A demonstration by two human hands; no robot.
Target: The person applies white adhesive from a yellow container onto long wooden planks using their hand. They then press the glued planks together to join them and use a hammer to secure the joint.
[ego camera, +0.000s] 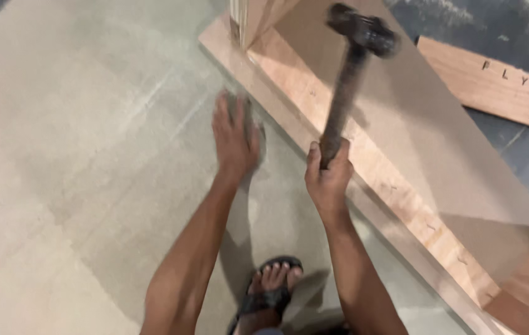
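My right hand (pixel 327 177) grips the dark handle of a hammer (pixel 348 87). Its blurred black head is raised above a long plywood frame (pixel 363 161) that runs diagonally from the top centre to the lower right. My left hand (pixel 234 138) lies flat with fingers spread on the large grey board (pixel 90 155), just left of the frame's edge. A beige panel (pixel 413 118) rests against the far side of the frame.
A second plywood piece (pixel 494 84) lies at the upper right on a dark floor. My foot in a black sandal (pixel 270 288) stands on the grey board at the bottom. An upright wooden post (pixel 246 22) meets the frame at the top.
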